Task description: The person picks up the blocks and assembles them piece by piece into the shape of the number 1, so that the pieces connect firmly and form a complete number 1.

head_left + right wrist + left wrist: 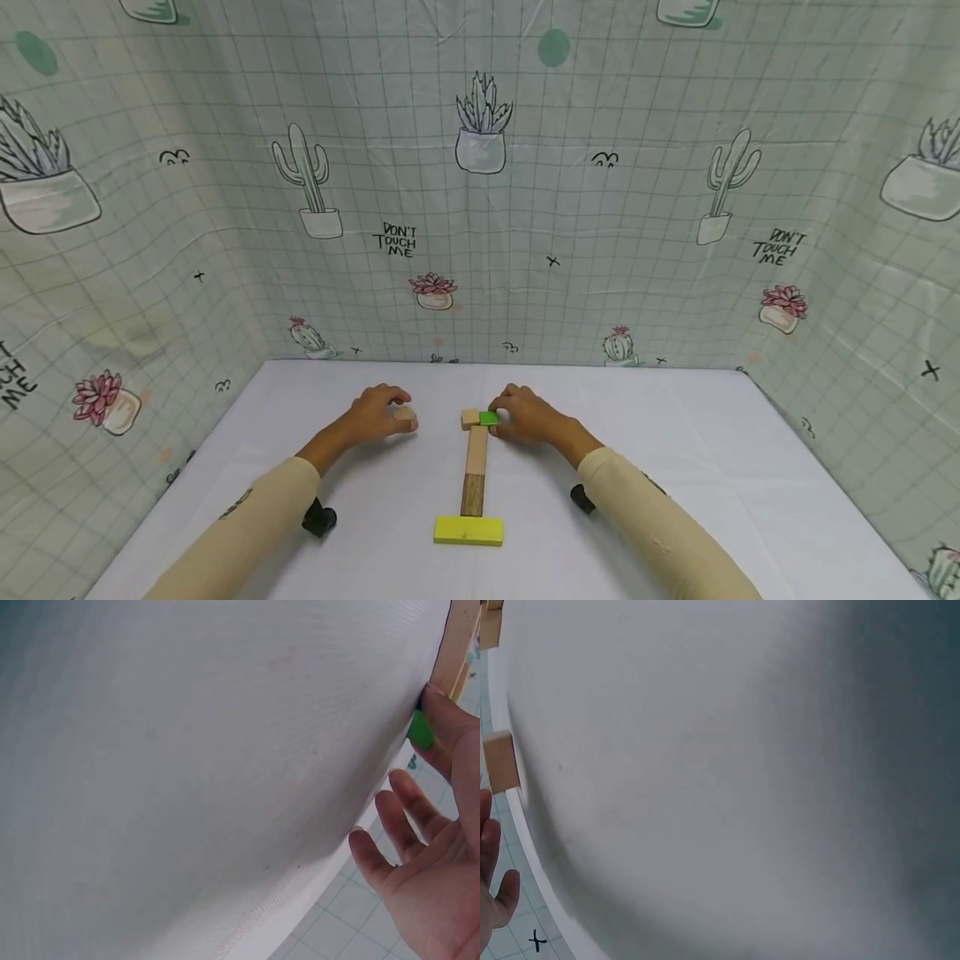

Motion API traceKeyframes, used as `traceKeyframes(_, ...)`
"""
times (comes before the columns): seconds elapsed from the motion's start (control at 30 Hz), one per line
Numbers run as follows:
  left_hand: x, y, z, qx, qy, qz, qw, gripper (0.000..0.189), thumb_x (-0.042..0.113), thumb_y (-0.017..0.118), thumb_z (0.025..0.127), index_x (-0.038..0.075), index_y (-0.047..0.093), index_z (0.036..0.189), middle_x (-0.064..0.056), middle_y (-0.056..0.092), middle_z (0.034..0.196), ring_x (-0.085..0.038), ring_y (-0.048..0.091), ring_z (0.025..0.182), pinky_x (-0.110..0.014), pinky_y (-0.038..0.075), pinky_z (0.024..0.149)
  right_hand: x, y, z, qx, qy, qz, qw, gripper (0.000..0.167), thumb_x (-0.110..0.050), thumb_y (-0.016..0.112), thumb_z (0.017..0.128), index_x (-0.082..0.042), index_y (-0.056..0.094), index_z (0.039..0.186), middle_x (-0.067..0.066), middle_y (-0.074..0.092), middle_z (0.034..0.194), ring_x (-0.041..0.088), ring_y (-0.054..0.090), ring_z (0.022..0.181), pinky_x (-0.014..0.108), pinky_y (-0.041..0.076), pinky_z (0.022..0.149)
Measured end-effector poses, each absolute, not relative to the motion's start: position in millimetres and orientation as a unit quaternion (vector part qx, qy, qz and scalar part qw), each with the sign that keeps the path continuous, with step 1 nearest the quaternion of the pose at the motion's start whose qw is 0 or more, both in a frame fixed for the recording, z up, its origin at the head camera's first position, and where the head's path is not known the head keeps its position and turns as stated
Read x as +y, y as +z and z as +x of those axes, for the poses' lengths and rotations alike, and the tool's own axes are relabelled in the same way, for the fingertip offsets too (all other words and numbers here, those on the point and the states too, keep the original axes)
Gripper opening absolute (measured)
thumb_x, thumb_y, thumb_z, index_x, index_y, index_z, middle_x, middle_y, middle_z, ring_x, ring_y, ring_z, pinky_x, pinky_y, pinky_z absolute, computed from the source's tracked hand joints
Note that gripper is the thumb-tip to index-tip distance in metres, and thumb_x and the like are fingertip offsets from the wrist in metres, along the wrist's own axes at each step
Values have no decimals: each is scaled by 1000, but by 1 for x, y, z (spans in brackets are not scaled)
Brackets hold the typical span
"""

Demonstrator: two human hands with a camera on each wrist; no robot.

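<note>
In the head view my left hand [378, 412] is spread around a small pale wooden block [405, 412], with thumb and fingers apart on either side of it. The left wrist view shows that block [501, 763] just beyond the fingertips. My right hand [525, 415] pinches a small green block [488, 417] between thumb and forefinger, its other fingers loose. This green block [421, 729] is partly hidden by the fingers in the right wrist view. Beside it sits a pale wooden cube [470, 418], at the far end of a light wooden plank [477, 450].
A dark wooden plank [472, 495] continues the line toward me, ending at a yellow plank [468, 531] laid crosswise. Black wrist devices show under both sleeves [255, 521]. The white tabletop [675, 467] meets a cactus-print curtain [480, 217] at the back and sides.
</note>
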State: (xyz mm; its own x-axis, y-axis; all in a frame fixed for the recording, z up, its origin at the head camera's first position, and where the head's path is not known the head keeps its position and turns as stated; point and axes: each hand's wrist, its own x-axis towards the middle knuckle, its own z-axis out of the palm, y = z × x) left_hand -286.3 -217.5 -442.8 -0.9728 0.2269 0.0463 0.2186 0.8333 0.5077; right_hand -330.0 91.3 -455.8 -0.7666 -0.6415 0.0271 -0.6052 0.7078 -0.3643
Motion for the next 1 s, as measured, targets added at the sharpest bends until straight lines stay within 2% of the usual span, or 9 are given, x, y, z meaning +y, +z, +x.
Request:
traceKeyframes(0.5,-225,-449,-286,973,220,73,19,52,38,77,84,5,67,122,-8,68,112,-28,57,106,-57,40,95,92,-457,-334,922,-170,-346,41,33,-29,74,92,-12,70,120,8,59,117,27,55,110,45,49,97)
traceKeyframes(1.0,-227,-449,-286,972,217,88,27,46,40,78,85,6,70,114,-6,69,106,-26,60,101,-56,41,91,92,-456,-331,920,-176,-347,45,33,-28,73,93,-9,70,120,10,60,117,27,55,110,47,49,97)
